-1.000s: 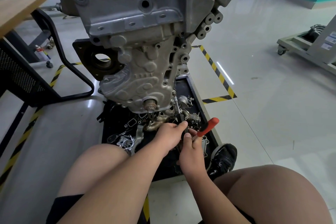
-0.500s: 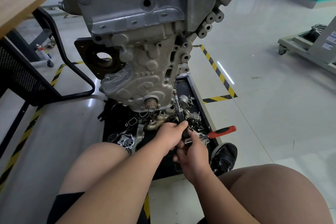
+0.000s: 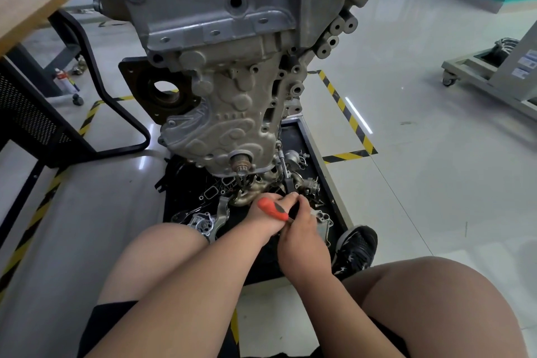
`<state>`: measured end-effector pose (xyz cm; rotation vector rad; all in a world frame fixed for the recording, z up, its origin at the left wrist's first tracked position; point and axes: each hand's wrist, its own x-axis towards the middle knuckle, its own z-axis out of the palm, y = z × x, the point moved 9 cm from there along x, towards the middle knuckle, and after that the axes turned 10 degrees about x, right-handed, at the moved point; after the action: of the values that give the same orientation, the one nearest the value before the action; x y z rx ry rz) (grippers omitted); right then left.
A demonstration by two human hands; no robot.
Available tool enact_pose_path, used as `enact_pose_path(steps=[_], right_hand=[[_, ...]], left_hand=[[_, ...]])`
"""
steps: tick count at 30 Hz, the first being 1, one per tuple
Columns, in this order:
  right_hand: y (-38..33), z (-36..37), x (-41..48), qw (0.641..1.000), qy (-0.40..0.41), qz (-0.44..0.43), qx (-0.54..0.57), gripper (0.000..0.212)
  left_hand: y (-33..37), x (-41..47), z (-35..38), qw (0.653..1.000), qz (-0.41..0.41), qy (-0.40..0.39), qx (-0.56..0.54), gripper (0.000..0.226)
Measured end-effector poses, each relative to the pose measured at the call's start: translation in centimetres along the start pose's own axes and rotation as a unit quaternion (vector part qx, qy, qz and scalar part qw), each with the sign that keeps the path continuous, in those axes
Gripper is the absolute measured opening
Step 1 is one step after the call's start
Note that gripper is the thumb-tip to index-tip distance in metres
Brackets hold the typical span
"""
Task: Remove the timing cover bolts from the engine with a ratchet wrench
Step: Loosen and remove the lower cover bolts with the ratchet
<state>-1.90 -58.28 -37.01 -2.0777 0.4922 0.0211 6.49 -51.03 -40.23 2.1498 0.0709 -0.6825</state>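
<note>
The grey engine [image 3: 220,9] hangs in front of me, and its ribbed timing cover [image 3: 232,125] faces me with the crank stub [image 3: 241,163] at the bottom. A thin extension bar [image 3: 282,164] runs from the cover's lower right edge down to the ratchet wrench. My left hand [image 3: 268,219] pinches the base of the bar with its fingertips. The wrench's red handle [image 3: 271,208] lies across the back of that hand and points left. My right hand [image 3: 305,234] grips the handle's inner end, and the ratchet head is hidden between the two hands.
Under the engine, a black tray [image 3: 313,145] holds several loose metal parts and gaskets. A black chair frame [image 3: 116,113] and a wooden tabletop [image 3: 32,9] stand to the left, a wheeled cart [image 3: 494,75] at far right. My knees and a black shoe [image 3: 357,247] flank the tray.
The red handle swung from pointing up-right, through right, to pointing left across my left hand. My right hand moved with it. The left hand stayed on the bar.
</note>
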Motion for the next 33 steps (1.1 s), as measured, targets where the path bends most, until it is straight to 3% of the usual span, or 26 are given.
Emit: enact_pose_path(steps=[4,11,17,30,33], right_hand=[[0.3,0.2,0.1,0.990,-0.001,0.007,0.141,0.050],[0.9,0.5,0.4,0.963,0.025,0.015,0.269,0.029],[1.6,0.9,0.5,0.890,0.015,0.080,0.449,0.018],[1.6,1.5,0.3,0.777,-0.015,0.161,0.609,0.033],[1.5,1.5,0.1,0.765,-0.019,0.165,0.622,0.033]], left_hand=[[0.0,-0.2,-0.5,1.000,-0.012,0.024,0.001,0.039],[0.0,-0.4,-0.7,0.999,-0.025,0.017,-0.012,0.046],[-0.1,-0.4,-0.6,0.999,-0.027,0.009,-0.016,0.043],[0.2,-1.3,0.0,0.999,-0.032,-0.019,-0.022,0.041],[0.3,-1.4,0.0,0.998,-0.041,-0.013,-0.047,0.038]])
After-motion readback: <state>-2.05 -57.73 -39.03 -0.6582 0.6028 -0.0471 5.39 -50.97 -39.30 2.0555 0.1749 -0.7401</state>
